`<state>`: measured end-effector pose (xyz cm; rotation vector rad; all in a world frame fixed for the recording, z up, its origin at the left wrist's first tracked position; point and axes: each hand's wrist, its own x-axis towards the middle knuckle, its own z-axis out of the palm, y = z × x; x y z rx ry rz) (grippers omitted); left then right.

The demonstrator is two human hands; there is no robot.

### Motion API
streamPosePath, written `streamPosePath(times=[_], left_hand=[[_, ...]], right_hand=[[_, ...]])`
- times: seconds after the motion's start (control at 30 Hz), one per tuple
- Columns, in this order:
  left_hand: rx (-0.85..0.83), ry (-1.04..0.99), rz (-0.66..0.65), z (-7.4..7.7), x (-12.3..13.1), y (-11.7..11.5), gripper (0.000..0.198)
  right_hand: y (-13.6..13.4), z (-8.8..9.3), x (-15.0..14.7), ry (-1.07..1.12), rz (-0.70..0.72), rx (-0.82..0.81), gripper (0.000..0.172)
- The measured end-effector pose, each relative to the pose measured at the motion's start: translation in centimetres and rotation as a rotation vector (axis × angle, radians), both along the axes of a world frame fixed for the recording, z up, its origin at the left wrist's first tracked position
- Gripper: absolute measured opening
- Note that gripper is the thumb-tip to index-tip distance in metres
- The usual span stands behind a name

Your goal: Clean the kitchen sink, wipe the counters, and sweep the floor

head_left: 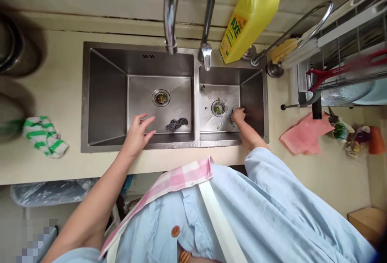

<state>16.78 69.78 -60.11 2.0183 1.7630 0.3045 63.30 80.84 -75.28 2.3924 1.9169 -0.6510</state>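
Note:
My left hand (138,134) hovers over the front edge of the large sink basin (142,89), fingers spread and holding nothing. To its right, a dark steel-wool scourer (176,124) lies on that basin's floor. Down in the small basin (254,105), my right hand (238,115) is closed, pressing a greyish-green scrubbing pad (233,118) to the floor near the right wall. Only the pad's edge shows, so its exact kind is unclear. Beside it, green food scraps sit in the small drain (219,108) and around it. Scraps also lie in the large drain (161,98).
A chrome faucet (171,13) and a second tap (207,53) overhang the sink. Behind stands a yellow detergent bottle (250,17). On the right are a dish rack (338,37) and a pink cloth (308,134); a green-striped cloth (45,136) lies left.

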Motion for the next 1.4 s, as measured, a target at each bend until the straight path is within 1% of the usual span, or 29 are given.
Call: streamPosePath(times=[0.07,0.1,0.17,0.23,0.27,0.33,0.43,0.5,0.53,0.57,0.6,0.63,0.7,0.73,0.77,0.83,0.87,0.9,0.97,1.03,1.07,1.1,1.17,1.23,1.27,1.3,1.33,1.4], left_hand=[[-0.101,-0.001,-0.058,-1.7,2.3,1.2,0.051],[-0.155,0.011,-0.094,-2.7,3.1,2.0,0.055],[-0.278,0.054,-0.16,-4.9,4.4,3.6,0.066],[-0.407,0.111,-0.196,-6.8,5.7,5.3,0.074],[-0.469,0.143,-0.208,-7.7,6.3,6.1,0.077],[-0.593,0.216,-0.238,-9.2,7.5,7.3,0.084],[-0.769,0.314,-0.323,-11.1,8.8,8.0,0.091],[-0.846,0.349,-0.378,-12.2,9.1,7.9,0.093],[-0.86,0.354,-0.4,-12.7,9.2,7.8,0.092],[-0.857,0.349,-0.415,-13.2,9.1,7.6,0.089],[-0.843,0.336,-0.424,-13.6,9.1,7.5,0.085],[-0.824,0.318,-0.428,-13.8,9.1,7.4,0.078],[-0.794,0.281,-0.414,-14.1,9.2,7.3,0.059],[-0.791,0.277,-0.396,-14.0,9.2,7.4,0.051],[-0.792,0.286,-0.373,-13.8,9.3,7.5,0.046],[-0.77,0.325,-0.305,-13.2,9.2,7.8,0.046],[-0.752,0.345,-0.263,-12.8,9.1,7.9,0.046],[-0.735,0.36,-0.217,-12.4,8.8,8.0,0.047],[-0.71,0.378,-0.122,-11.7,8.0,8.2,0.046],[-0.668,0.366,-0.039,-11.2,6.8,8.1,0.04],[-0.62,0.344,-0.01,-10.9,6.0,8.1,0.037],[-0.558,0.315,0.01,-10.7,5.2,8.0,0.034],[-0.478,0.285,0.064,-10.2,3.5,7.9,0.033],[-0.523,0.317,0.138,-9.9,1.6,7.7,0.033],[-0.566,0.338,0.17,-9.9,0.8,7.7,0.033],[-0.601,0.354,0.193,-9.8,0.0,7.6,0.034],[-0.621,0.37,0.214,-9.8,-0.6,7.6,0.036],[-0.624,0.41,0.249,-9.7,-1.1,7.6,0.042]], right_hand=[[0.3,-1.3,-1.6,-0.002,-0.058,-0.068,0.041],[0.4,-1.8,-2.4,0.015,-0.061,-0.093,0.04],[0.9,-2.0,-3.2,0.079,-0.002,-0.131,0.037],[2.0,-1.8,-2.8,0.132,0.05,-0.131,0.041],[2.8,-1.6,-2.2,0.131,0.042,-0.116,0.045],[5.1,-1.4,-0.5,0.081,-0.027,-0.079,0.052],[8.2,-2.2,0.8,0.018,-0.108,-0.089,0.054],[8.6,-3.2,0.1,0.007,-0.125,-0.112,0.055],[8.3,-3.6,-0.5,0.002,-0.108,-0.115,0.056],[7.7,-4.0,-1.3,0.006,-0.058,-0.117,0.058],[6.9,-4.2,-2.0,0.027,0.031,-0.126,0.06],[6.2,-4.3,-2.5,0.068,0.155,-0.143,0.062],[5.4,-4.1,-3.1,0.174,0.394,-0.148,0.062],[5.6,-4.0,-3.3,0.212,0.455,-0.116,0.061],[6.2,-3.9,-3.6,0.229,0.471,-0.059,0.061],[8.2,-3.9,-5.1,0.211,0.428,0.073,0.061],[9.4,-4.1,-6.3,0.192,0.404,0.107,0.061],[10.4,-4.3,-7.7,0.175,0.395,0.105,0.06],[11.8,-4.7,-10.9,0.144,0.419,0.034,0.057],[12.2,-5.0,-13.2,0.111,0.444,-0.033,0.057],[12.0,-5.0,-13.7,0.099,0.459,-0.05,0.058],[11.7,-4.9,-13.7,0.095,0.485,-0.058,0.059],[10.9,-4.4,-12.4,0.118,0.586,-0.079,0.059],[9.7,-3.4,-10.2,0.155,0.721,-0.16,0.056],[9.0,-2.9,-9.2,0.163,0.753,-0.206,0.053],[8.0,-2.4,-8.4,0.159,0.745,-0.234,0.051],[6.9,-2.0,-8.1,0.148,0.702,-0.235,0.05],[4.2,-1.7,-8.5,0.136,0.604,-0.174,0.051]])
